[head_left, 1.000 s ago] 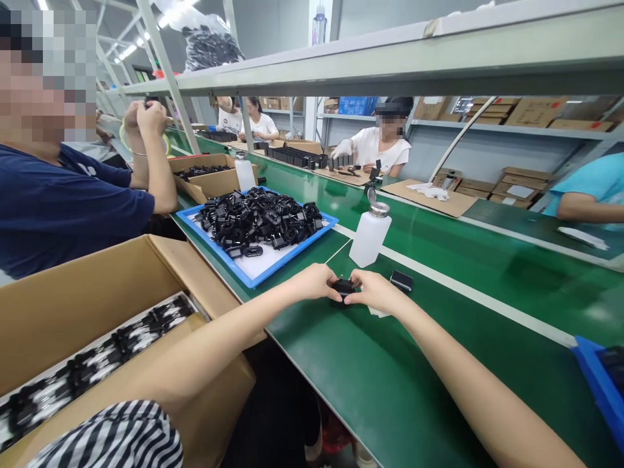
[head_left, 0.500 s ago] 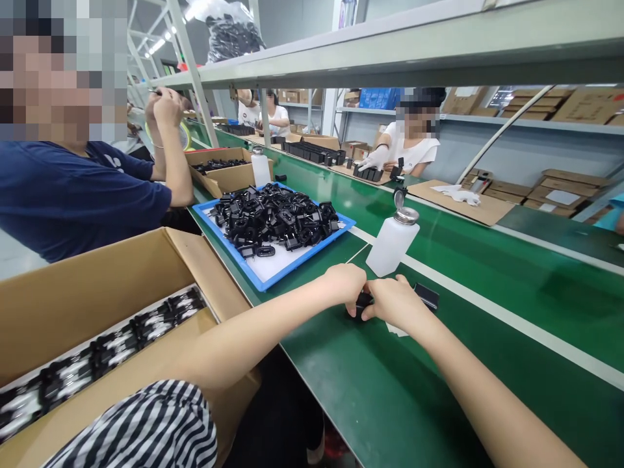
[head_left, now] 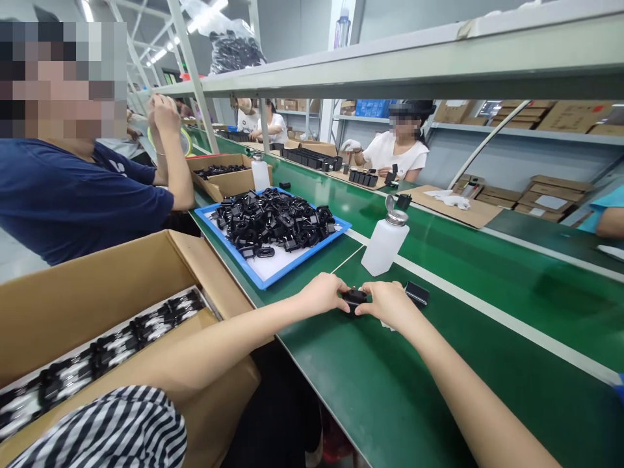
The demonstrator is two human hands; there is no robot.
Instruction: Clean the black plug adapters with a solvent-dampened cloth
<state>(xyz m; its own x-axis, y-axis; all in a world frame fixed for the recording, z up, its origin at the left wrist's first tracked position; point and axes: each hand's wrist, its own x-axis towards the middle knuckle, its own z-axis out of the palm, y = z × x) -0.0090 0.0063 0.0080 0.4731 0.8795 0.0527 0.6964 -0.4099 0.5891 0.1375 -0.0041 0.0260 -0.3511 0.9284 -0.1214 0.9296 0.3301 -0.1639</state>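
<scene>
While a person in a dark blue shirt [head_left: 73,201] was at the left with raised hands, a big brown box [head_left: 97,273] stood open at the near left. Rows of black and white things [head_left: 112,344] filled it. A striped sleeve [head_left: 117,426] showed just in front. Farther back, a smaller brown box [head_left: 231,184] held more black bits, with a small white bottle [head_left: 260,174] beside it. Next came a blue tray [head_left: 305,254] with a big messy pile of black parts [head_left: 277,221] on it.

To its right, over the green table [head_left: 341,383], the left hand [head_left: 322,294] pinched the left side of a black block [head_left: 355,299]. The right hand [head_left: 390,302] pinched its right side, so the block was between both hands. I could not tell if it touched the table. A big white bottle [head_left: 385,247] with its metal lid up stood just behind. Right of the right hand lay another black block [head_left: 417,294]. A worker in a white top [head_left: 397,153] was at the far side. Farther right, a white cloth [head_left: 451,199] lay on a flat brown card [head_left: 472,216].
</scene>
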